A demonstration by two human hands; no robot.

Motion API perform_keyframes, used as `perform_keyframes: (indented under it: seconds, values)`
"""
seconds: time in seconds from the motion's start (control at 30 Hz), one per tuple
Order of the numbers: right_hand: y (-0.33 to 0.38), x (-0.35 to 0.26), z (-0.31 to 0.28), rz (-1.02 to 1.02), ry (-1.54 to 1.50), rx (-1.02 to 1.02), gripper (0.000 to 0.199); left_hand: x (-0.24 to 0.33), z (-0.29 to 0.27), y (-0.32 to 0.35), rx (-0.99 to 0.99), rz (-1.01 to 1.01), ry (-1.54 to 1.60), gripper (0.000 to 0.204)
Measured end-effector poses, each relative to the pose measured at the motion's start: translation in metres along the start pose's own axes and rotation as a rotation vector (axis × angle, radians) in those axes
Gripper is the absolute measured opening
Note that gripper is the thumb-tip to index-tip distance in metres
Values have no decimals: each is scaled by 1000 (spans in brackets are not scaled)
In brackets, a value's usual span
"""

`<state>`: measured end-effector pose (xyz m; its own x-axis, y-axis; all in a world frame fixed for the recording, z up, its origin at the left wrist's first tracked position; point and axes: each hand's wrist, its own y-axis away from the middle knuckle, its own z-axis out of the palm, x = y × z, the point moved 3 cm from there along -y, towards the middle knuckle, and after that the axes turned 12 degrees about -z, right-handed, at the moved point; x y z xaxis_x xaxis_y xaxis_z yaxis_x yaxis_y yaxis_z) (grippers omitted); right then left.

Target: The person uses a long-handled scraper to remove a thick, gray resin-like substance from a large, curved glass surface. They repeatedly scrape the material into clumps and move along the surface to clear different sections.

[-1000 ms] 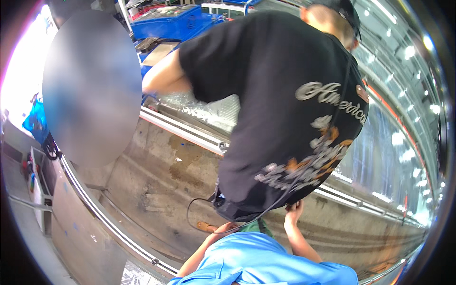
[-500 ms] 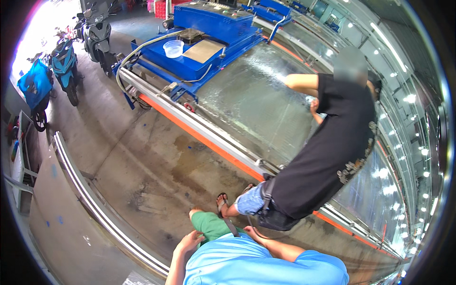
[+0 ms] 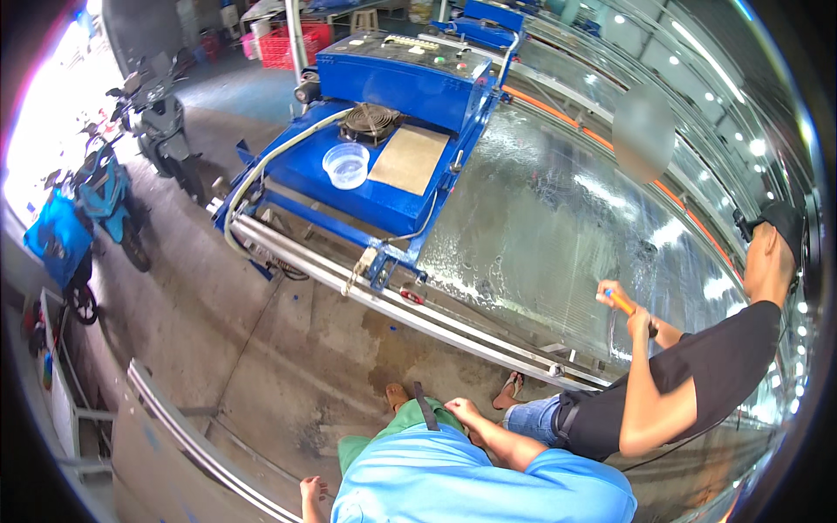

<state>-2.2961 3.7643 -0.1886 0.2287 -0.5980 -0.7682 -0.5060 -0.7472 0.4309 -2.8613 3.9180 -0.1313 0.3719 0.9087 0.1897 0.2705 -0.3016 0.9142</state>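
My right hand (image 3: pixel 463 410) is at the front of my blue shirt, fingers curled closed beside a dark strap (image 3: pixel 425 405) that lies over my green shorts. Whether anything is inside those fingers is hidden. Low at the left hangs my left hand (image 3: pixel 314 488), empty, its fingers loosely apart and touching nothing. To my right, a co-worker in a black shirt (image 3: pixel 728 370) holds an orange-handled tool (image 3: pixel 621 302) in both hands, above a wet glass sheet (image 3: pixel 540 218) on the long machine bed.
A blue machine (image 3: pixel 397 78) carries a clear plastic tub (image 3: pixel 346 166) and a brown board (image 3: pixel 411 159). Its metal rail (image 3: pixel 471 340) crosses ahead of me. Parked motorbikes (image 3: pixel 109 187) stand at left. A large panel (image 3: pixel 166 453) with white edging is at lower left.
My view has shifted and I stand nearer the machine. My left hand has dropped away from my hip. The co-worker has moved right and straightened, now showing the orange-handled tool.
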Motion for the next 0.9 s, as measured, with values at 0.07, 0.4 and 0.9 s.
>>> perform_keyframes:
  seconds: [0.07,0.4,0.9]
  values:
    - [-30,-61,3,125,-137,8,33,39,-15,-10,-79,129,7,30]
    - [-183,-390,203,-236,-302,29,23,326,-142,-103,-228,297,-420,51]
    - [-264,-701,375,-350,-172,-221,32,883,-371,-203,-214,892,-332,16]
